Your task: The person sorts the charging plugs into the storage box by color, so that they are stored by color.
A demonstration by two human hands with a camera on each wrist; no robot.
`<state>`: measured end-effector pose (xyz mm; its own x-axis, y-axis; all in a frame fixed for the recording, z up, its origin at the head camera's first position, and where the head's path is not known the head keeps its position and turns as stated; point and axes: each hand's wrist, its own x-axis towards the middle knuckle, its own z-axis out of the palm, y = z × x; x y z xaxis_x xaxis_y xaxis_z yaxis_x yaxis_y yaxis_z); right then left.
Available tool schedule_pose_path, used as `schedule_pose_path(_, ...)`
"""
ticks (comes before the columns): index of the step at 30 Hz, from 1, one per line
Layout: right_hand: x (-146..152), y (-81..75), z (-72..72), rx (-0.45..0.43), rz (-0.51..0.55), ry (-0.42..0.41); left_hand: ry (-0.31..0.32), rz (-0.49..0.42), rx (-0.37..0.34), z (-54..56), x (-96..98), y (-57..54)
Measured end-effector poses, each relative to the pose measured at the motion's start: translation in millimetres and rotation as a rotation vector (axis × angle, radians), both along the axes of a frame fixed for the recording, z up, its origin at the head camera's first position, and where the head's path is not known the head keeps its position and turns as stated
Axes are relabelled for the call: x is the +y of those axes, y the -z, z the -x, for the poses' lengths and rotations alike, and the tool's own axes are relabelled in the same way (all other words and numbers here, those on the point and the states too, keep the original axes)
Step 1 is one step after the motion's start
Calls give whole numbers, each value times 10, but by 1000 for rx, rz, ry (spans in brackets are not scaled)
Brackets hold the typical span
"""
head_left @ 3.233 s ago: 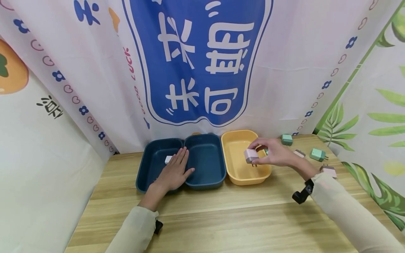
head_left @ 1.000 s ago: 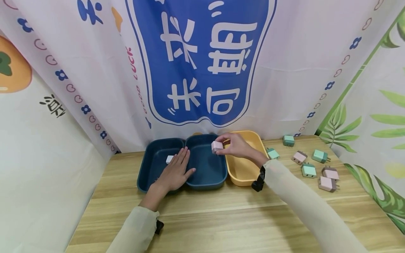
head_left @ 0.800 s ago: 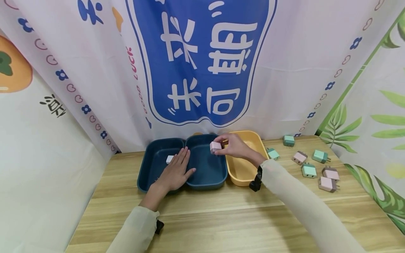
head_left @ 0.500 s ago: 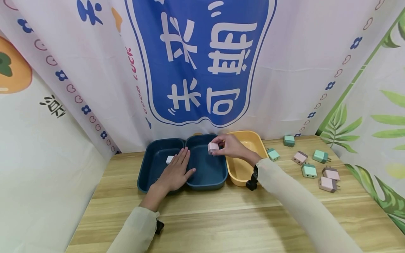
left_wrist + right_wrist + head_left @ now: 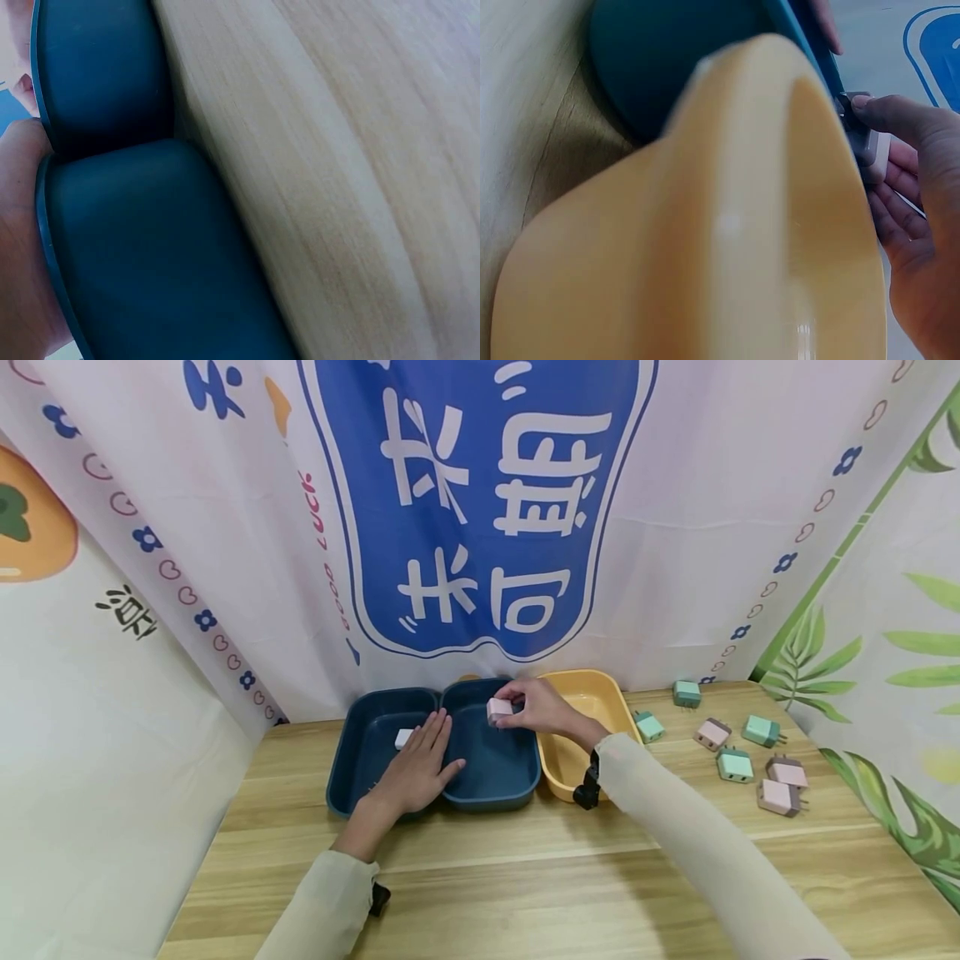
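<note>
My right hand (image 5: 542, 706) pinches a pink-and-grey plug-in charger (image 5: 498, 711) over the middle dark blue tray (image 5: 491, 797). In the right wrist view, thumb and fingers hold the charger (image 5: 870, 146) beyond the yellow tray's rim. My left hand (image 5: 415, 770) lies with straight fingers across the left dark blue tray (image 5: 339, 768), its fingertips at the meeting rims of the two blue trays. A white charger (image 5: 403, 738) sits in that left tray, partly covered by the hand. The left wrist view shows the outer walls of the blue trays and part of the hand.
A yellow tray (image 5: 557, 787) adjoins the middle tray, under my right forearm. To its right, several green chargers (image 5: 735, 765) and pink-and-grey chargers (image 5: 780, 797) lie on the wooden table (image 5: 480, 885). A printed curtain (image 5: 660, 568) hangs right behind the trays.
My right hand has carried the pink-and-grey charger left, from over the yellow tray to over the middle blue tray, lately moving slowly. My left hand has stayed in place.
</note>
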<state>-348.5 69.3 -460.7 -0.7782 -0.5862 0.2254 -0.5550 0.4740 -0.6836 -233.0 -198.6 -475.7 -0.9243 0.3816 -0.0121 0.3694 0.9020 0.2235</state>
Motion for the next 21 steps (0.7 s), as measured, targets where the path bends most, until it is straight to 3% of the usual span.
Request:
schedule_pose_path(13,-54,15,24,33,-50,9,1,2,-3,-1,-5,2)
schedule_pose_path(21,-16,-36,4,-29,-42,19,3,4,-3,-1,0,1)
